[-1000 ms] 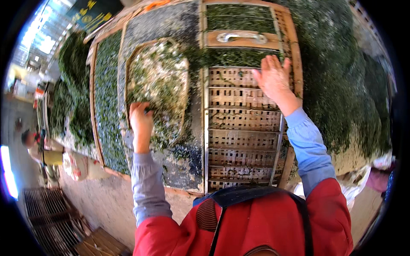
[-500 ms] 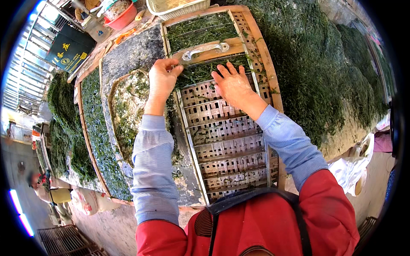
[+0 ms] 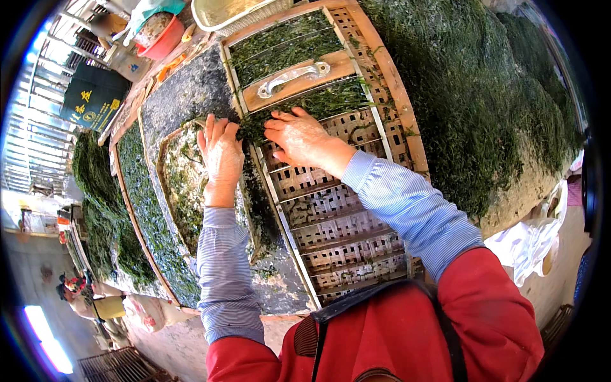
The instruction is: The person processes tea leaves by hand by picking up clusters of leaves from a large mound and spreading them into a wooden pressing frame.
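A slatted frame with metal rails (image 3: 294,219) lies over a woven bamboo mat (image 3: 382,95), and dark green seaweed strands (image 3: 337,99) fill its compartment just below the wooden crossbar with a metal handle (image 3: 294,77). My right hand (image 3: 305,137) is open, fingers stretched leftward over the left end of that seaweed strip. Left of the frame, my left hand (image 3: 223,156) is open, with its fingers pointing away over the edge of an angular shallow tray (image 3: 167,172) of wet green scraps. A dark green tuft shows beside its fingertips; whether the fingers touch it I cannot tell.
A large seaweed heap (image 3: 464,114) spreads on the right. More seaweed lies on a framed mat (image 3: 149,204) and in a pile (image 3: 105,204) at left. A pale basket (image 3: 238,16), a red basin (image 3: 159,38) and a dark green box (image 3: 92,99) stand at the back.
My left hand has moved left and nearer, off the frame's left rail, its pinch opened. My right hand has slid leftward along the seaweed strip. The whole view has shifted slightly.
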`<state>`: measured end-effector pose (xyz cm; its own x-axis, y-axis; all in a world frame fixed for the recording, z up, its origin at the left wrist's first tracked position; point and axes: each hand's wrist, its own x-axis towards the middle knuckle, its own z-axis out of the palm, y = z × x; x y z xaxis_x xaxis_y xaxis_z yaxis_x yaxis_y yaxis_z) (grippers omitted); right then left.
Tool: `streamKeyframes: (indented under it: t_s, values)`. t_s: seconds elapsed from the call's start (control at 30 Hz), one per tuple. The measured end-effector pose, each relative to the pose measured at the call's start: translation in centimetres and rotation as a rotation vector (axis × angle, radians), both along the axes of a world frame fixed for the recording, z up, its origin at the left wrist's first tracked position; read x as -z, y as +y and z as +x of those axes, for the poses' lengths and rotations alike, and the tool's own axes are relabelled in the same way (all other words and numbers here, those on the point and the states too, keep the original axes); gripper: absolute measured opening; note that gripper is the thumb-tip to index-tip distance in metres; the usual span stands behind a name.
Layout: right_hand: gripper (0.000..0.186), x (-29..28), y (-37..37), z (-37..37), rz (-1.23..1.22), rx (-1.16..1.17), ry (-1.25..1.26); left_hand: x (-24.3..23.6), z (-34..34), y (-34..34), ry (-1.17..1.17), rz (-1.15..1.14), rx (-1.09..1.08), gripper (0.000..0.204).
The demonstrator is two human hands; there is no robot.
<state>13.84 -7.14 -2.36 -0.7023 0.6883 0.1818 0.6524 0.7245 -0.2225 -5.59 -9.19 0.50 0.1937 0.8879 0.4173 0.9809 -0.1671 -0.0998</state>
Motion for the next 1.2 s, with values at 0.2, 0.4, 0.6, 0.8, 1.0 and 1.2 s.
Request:
streamKeyframes:
  t_s: [0.2,0.4,0.6,0.8,1.0,1.2]
  values:
    - [0.034,-0.8,-0.1,-0.5,-0.091,0.043,-0.023,-3.2,5.3,5.3,-0.135,-0.231,0.214,0.025]
    - [0.033,1.0,0.2,-0.2,-0.004,0.078,0.067,-5.3,5.1,6.4,-0.816,-0.38,0.134,0.025]
    - [0.026,-1.7,0.2,0.4,-0.06,0.005,0.002,3.9,3.8,2.2,-0.359,0.192,-0.003,0.01]
    - [0.017,-3.1,-1.8,0.4,0.168,0.205,0.143,3.7,4.3,2.4,-0.336,0.091,-0.007,0.014]
    - [0.048,-0.1,-1.4,-0.2,0.053,0.237,-0.078,-1.3,-4.4,2.7,-0.878,0.032,-0.251,0.025]
    - [0.04,-0.7,-1.7,0.7,0.106,0.161,-0.038,3.1,-6.6,1.2,-0.512,0.058,-0.103,0.049]
